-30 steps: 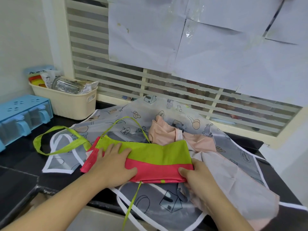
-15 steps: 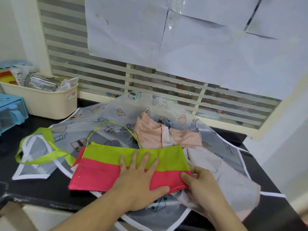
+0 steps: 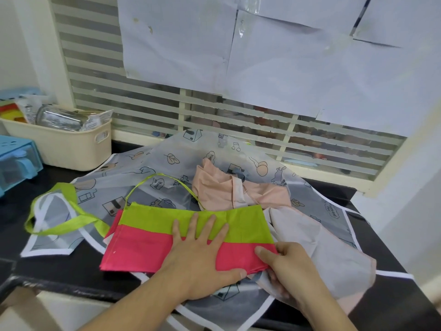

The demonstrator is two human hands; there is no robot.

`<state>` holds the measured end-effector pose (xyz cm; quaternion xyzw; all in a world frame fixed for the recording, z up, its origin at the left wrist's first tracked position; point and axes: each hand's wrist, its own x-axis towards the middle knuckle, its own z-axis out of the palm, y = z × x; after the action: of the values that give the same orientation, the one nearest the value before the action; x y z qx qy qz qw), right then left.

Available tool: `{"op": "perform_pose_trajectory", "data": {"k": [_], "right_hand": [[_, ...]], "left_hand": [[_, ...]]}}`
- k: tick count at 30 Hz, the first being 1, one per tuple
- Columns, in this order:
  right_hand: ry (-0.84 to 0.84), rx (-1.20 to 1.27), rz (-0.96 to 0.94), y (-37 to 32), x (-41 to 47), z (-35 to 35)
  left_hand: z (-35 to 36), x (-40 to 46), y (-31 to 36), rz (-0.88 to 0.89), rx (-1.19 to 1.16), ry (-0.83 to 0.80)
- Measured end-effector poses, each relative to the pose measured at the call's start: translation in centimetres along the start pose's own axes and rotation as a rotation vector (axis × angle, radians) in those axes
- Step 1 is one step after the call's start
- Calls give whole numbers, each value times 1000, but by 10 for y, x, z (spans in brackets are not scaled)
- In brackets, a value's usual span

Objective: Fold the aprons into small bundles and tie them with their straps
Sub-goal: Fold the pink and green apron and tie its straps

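Note:
A green and pink apron [image 3: 148,237], folded into a flat strip, lies on the black counter [image 3: 71,275] on top of a grey printed apron [image 3: 171,163]. My left hand [image 3: 202,256] presses flat on the middle of the strip with fingers spread. At the strip's right end my right hand [image 3: 286,266] pinches the pink edge, thumb on top and fingers underneath. The apron's green straps [image 3: 66,225] trail off to the left in loops. A crumpled peach apron [image 3: 222,187] sits behind the strip.
A cream basket [image 3: 71,149] holding packets stands at the back left, with a blue plastic container [image 3: 16,161] beside it. A barred window papered with white sheets runs along the back. The counter's front edge is near my arms.
My left hand has slid right along the folded strip from its left end to its middle. The right hand keeps its hold on the right end.

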<state>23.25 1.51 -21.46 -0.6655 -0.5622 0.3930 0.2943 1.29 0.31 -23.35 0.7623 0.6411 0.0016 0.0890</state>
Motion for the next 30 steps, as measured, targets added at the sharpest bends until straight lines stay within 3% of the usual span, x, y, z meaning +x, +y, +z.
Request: {"op": "perform_pose_trajectory", "data": {"k": [3,5,8,10,13,15,17,20,22,24,27,30], "right_hand": [[-13,-15,-40,-12,-10,-2],[72,90,-102,-24,-18,2],[23,242,-81,-42,-26,19],[12,-23,-93,-44,-27,29],[244,-483,-287,-41,-24,40],[432,-708,-427,-39,-24,44],[511,-826,-474,-41,-25,45],[450,-691,-535,-57,-34,48],[300,-514,-613,-70,-40,58],[133,-516,-658,-79,-49,75],[-19,-542,-666,-77,-53,96],[48,-488,-636,-67,-51,106]], "left_hand": [[-2,0,-1,22,-44,8],[-4,3,-7,27,-171,54],[-4,4,-18,44,-280,116],[0,0,-15,65,-174,138],[2,-2,-12,74,-149,169],[1,-3,-14,96,-227,206],[-3,-3,-18,97,-421,268],[-15,2,-22,10,-1009,286],[-32,4,-22,-125,-1456,203],[-48,0,-28,-236,-1686,123],[-65,-12,-45,-273,-1643,161],[-68,-17,-70,-369,-1480,264]]}}
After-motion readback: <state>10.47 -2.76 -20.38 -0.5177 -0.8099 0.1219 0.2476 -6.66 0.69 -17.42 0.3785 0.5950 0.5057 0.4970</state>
